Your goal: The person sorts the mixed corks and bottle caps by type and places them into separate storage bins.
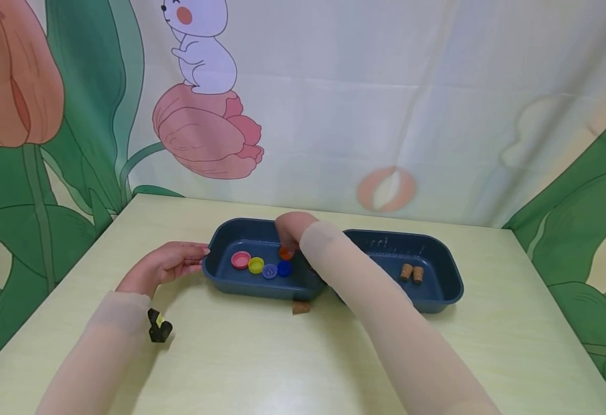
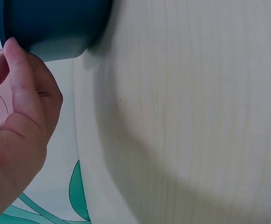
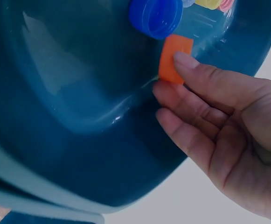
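Observation:
At the end of the left blue tray (image 1: 261, 289), my left hand (image 1: 175, 262) pinches the rim. The thumb (image 2: 18, 70) lies against the tray's outer wall (image 2: 56, 28) in the left wrist view. My right hand (image 1: 294, 227) reaches down inside the same tray. There it pinches an orange bottle cap (image 3: 175, 58) between thumb and fingers, with the cap tipped on its side. A blue cap (image 3: 156, 16) is right beside it. Along the tray floor lie a pink cap (image 1: 241, 260), a yellow cap (image 1: 256, 265) and a lavender cap (image 1: 269, 271).
A second blue tray (image 1: 440, 276) stands close on the right, partly behind my right sleeve, with two corks (image 1: 412, 273) visible inside. Another brown cork-like piece (image 1: 300, 307) lies at the left tray's front edge. A printed curtain (image 1: 324, 115) hangs behind the table.

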Demonstrator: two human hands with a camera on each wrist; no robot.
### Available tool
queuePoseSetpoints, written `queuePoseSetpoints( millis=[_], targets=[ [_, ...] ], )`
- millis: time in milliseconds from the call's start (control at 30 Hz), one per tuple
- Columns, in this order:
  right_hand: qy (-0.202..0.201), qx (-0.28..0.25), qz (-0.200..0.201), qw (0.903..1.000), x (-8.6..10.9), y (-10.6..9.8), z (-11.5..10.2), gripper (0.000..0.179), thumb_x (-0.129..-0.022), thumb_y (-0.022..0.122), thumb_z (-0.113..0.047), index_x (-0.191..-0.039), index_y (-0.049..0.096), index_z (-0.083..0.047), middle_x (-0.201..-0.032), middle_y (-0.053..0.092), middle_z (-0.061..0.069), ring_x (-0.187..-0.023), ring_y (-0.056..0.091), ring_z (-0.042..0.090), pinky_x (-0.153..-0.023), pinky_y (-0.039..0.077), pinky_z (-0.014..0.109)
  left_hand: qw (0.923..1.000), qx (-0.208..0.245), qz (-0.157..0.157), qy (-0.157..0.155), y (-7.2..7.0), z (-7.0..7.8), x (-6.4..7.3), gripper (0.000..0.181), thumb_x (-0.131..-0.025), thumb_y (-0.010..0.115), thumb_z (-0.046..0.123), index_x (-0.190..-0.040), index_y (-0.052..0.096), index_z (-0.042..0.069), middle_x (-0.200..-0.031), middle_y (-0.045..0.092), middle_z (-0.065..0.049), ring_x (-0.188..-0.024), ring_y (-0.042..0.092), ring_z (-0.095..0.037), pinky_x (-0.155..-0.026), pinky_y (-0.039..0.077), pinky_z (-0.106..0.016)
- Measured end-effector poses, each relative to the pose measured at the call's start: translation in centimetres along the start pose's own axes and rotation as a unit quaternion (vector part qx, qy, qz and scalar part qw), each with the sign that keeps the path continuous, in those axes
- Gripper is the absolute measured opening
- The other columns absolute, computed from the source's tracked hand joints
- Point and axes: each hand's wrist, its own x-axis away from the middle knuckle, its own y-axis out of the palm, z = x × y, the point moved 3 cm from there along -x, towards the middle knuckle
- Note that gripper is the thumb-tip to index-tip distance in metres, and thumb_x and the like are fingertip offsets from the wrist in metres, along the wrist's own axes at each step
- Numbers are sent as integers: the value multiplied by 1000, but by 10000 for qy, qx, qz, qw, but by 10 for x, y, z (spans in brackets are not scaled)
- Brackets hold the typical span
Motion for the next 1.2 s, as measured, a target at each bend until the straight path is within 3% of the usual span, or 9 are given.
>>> queuePoseSetpoints(
  millis=[100,300,600,800,1200],
  targets=[
    [-238,78,-53,9997,3,0,-4,17,-96,72,-18,-112,67,-15,-100,56,0,-95,51,17,-74,47,26,10000,22,0,-3,0,-1,1,63,-106,54,15,-158,27,-9,-86,76,10,-78,74,-2,-80,62,-18],
    [-769,-636,195,9948,3,4,-2,15,-92,75,-7,-100,68,-18,-99,63,0,-93,54,17,-80,53,27,10000,13,0,14,-1,-1,2,61,-107,53,15,-157,28,-9,-85,76,9,-78,74,-2,-81,62,-18],
    [-966,-1419,170,9850,-4,6,-5,18,-90,75,-2,-97,67,-16,-94,62,2,-88,55,18,-74,52,26,10000,18,64,-29,-1,0,3,62,-106,54,15,-157,28,-8,-85,76,9,-78,74,-2,-82,62,-18],
    [-1123,-1452,98,9830,-5,8,-7,19,-91,74,-2,-98,66,-17,-95,61,2,-88,54,18,-75,52,26,9999,-63,76,25,1,1,3,61,-106,54,15,-156,29,-10,-85,76,10,-77,74,-1,-82,62,-18],
    [-1064,-1725,22,9792,-3,8,-7,21,-90,75,0,-99,66,-16,-96,59,2,-87,53,18,-70,52,25,9999,-61,132,-18,0,1,1,59,-106,54,14,-156,31,-8,-84,76,10,-77,74,-2,-82,62,-18]
  ],
)
